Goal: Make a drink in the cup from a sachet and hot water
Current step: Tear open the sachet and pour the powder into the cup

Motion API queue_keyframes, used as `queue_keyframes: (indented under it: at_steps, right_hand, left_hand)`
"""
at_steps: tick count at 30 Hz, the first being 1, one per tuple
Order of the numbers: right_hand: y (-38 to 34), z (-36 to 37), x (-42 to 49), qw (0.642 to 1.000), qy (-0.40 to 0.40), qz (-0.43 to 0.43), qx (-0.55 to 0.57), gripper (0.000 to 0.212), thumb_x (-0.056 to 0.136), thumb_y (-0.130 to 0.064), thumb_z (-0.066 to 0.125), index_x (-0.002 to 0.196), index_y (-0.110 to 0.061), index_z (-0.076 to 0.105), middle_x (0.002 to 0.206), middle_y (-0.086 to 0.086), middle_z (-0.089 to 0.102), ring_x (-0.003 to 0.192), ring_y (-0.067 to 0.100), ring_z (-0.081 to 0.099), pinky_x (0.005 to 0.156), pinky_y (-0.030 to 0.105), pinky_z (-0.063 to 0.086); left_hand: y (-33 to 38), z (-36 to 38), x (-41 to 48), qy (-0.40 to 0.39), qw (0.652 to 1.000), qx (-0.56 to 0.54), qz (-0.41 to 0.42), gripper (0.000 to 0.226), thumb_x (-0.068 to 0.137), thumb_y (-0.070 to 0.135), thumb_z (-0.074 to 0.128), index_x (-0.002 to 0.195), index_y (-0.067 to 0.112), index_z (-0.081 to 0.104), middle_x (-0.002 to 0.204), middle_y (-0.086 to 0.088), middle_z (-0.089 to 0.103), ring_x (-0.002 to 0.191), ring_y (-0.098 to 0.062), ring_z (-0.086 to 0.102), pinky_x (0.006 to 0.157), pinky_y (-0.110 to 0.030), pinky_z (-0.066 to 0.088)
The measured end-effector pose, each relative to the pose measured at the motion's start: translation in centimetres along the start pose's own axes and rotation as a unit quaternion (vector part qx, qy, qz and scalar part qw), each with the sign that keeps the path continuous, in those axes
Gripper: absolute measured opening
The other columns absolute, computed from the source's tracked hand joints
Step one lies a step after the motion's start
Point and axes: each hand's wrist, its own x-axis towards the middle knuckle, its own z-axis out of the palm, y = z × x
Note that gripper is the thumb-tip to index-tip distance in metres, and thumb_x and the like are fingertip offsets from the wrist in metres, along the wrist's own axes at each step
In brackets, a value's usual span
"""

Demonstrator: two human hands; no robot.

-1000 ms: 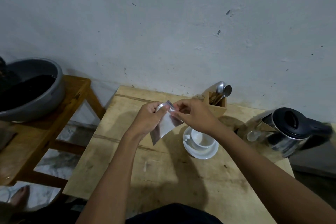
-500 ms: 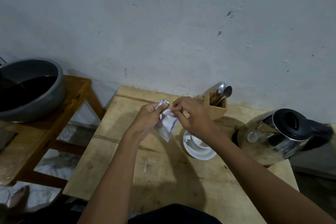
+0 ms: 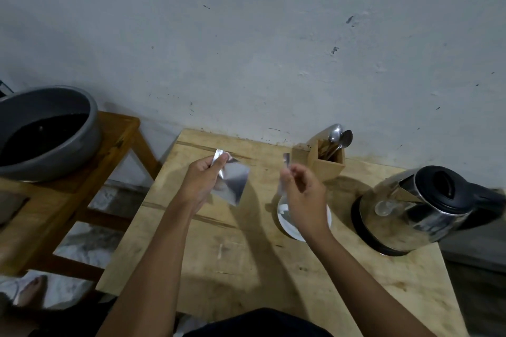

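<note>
The shiny silver foil sachet (image 3: 232,183) hangs tilted above the pale wooden table (image 3: 246,254), pinched by its top corner, its reflective face crinkled. A narrow silver torn-off strip (image 3: 285,163) stands apart at about three o'clock from it. Half a second ago both hands met on one whole sachet above the cup; now the strip is off and the hands have drawn apart. The left hand (image 3: 204,183) grips the sachet between thumb and fingers, forearm reaching in from seven o'clock. The right hand (image 3: 305,195) pinches the strip with its fingers closed, held over the white ceramic cup on its saucer (image 3: 287,220), mostly hiding them. At three o'clock from the cup stands the steel electric kettle with a black lid (image 3: 410,208); at twelve o'clock, a wooden box holding metal spoons (image 3: 330,160).
</note>
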Motion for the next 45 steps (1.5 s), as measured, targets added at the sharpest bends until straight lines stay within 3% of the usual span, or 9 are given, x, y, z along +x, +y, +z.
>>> queue_keyframes:
  at_steps: [4, 10, 17, 21, 27, 35, 38, 43, 45]
  right_hand:
    - [3.7, 2.4, -0.4, 0.977, -0.084, 0.18, -0.083, 0.024, 0.094, -0.028, 0.065, 0.115, -0.019, 0.063, 0.095, 0.001, 0.073, 0.089, 0.018, 0.07, 0.075, 0.029, 0.06]
    - [5.5, 5.8, 0.9, 0.932, -0.185, 0.228, -0.212, 0.027, 0.098, -0.029, 0.052, 0.091, -0.007, 0.064, 0.088, 0.006, 0.063, 0.082, 0.021, 0.057, 0.076, 0.031, 0.046]
    - [2.8, 4.6, 0.0, 0.98, -0.082, 0.174, -0.055, 0.027, 0.1, -0.02, 0.047, 0.115, -0.013, 0.067, 0.106, -0.009, 0.065, 0.1, 0.01, 0.058, 0.084, 0.02, 0.041]
    - [3.0, 3.4, -0.5, 0.978, -0.152, 0.141, -0.017, 0.011, 0.098, -0.023, 0.057, 0.103, -0.018, 0.066, 0.094, -0.007, 0.071, 0.085, 0.004, 0.064, 0.07, 0.012, 0.046]
    - [3.0, 0.3, -0.3, 0.99, -0.096, 0.105, -0.001, 0.016, 0.099, -0.019, 0.057, 0.093, -0.007, 0.065, 0.076, -0.001, 0.069, 0.062, 0.002, 0.062, 0.061, 0.019, 0.048]
    - [4.6, -5.7, -3.3, 0.988, -0.096, -0.005, -0.122, 0.066, 0.087, -0.039, 0.071, 0.14, -0.043, 0.032, 0.138, -0.038, 0.035, 0.128, -0.016, 0.038, 0.097, 0.005, 0.035]
    - [5.7, -7.3, -4.5, 0.973, -0.136, -0.043, -0.184, 0.082, 0.081, -0.041, 0.077, 0.146, -0.037, 0.027, 0.151, -0.023, 0.029, 0.136, -0.006, 0.034, 0.103, 0.011, 0.035]
    - [6.8, -7.6, -4.7, 0.977, -0.027, -0.095, -0.189, 0.028, 0.094, -0.013, 0.063, 0.12, -0.024, 0.059, 0.122, -0.014, 0.062, 0.114, 0.004, 0.058, 0.092, 0.024, 0.051]
    - [7.0, -8.1, -4.6, 0.98, 0.028, -0.067, -0.183, 0.025, 0.096, -0.006, 0.057, 0.108, -0.026, 0.063, 0.104, -0.019, 0.066, 0.099, 0.0, 0.063, 0.082, 0.015, 0.05]
  left_hand:
    - [-0.1, -0.1, -1.0, -0.009, 0.998, 0.055, 0.009, 0.042, 0.075, 0.063, 0.063, 0.089, 0.026, 0.076, 0.079, -0.004, 0.05, 0.075, -0.019, 0.044, 0.072, -0.034, 0.038]
    - [-0.4, -0.2, -2.7, 0.004, 0.994, 0.105, 0.019, 0.04, 0.088, 0.045, 0.06, 0.083, 0.006, 0.07, 0.063, -0.004, 0.039, 0.06, -0.013, 0.036, 0.055, -0.023, 0.032]
    - [-0.5, 0.2, -3.1, 0.012, 0.997, 0.081, -0.003, 0.04, 0.088, 0.043, 0.06, 0.086, 0.004, 0.07, 0.076, -0.002, 0.052, 0.074, -0.015, 0.048, 0.069, -0.03, 0.039]
    - [0.3, 2.1, -3.5, -0.024, 0.997, 0.068, 0.011, 0.025, 0.087, 0.039, 0.064, 0.076, 0.019, 0.074, 0.069, 0.001, 0.055, 0.062, -0.009, 0.049, 0.058, -0.02, 0.043]
    - [1.3, 4.4, -3.0, -0.073, 0.983, 0.155, 0.062, 0.042, 0.084, 0.037, 0.068, 0.057, 0.013, 0.047, 0.057, -0.004, 0.031, 0.054, -0.014, 0.031, 0.051, -0.024, 0.026]
    - [2.4, 10.2, -3.9, -0.113, 0.97, 0.208, 0.06, 0.04, 0.084, 0.029, 0.063, 0.053, 0.011, 0.046, 0.057, -0.012, 0.038, 0.054, -0.018, 0.034, 0.054, -0.029, 0.027]
    - [2.2, 12.0, -4.2, -0.101, 0.972, 0.208, 0.041, 0.039, 0.085, 0.029, 0.062, 0.054, 0.011, 0.047, 0.057, -0.012, 0.039, 0.052, -0.018, 0.036, 0.053, -0.027, 0.029]
    - [2.0, 13.8, -4.0, -0.11, 0.973, 0.201, 0.011, 0.034, 0.082, 0.031, 0.064, 0.06, 0.006, 0.065, 0.059, -0.014, 0.053, 0.054, -0.018, 0.046, 0.055, -0.026, 0.038]
    - [1.9, 13.9, -3.8, -0.123, 0.973, 0.195, -0.007, 0.043, 0.083, 0.043, 0.063, 0.063, 0.007, 0.072, 0.058, -0.013, 0.067, 0.049, -0.014, 0.049, 0.055, -0.021, 0.042]
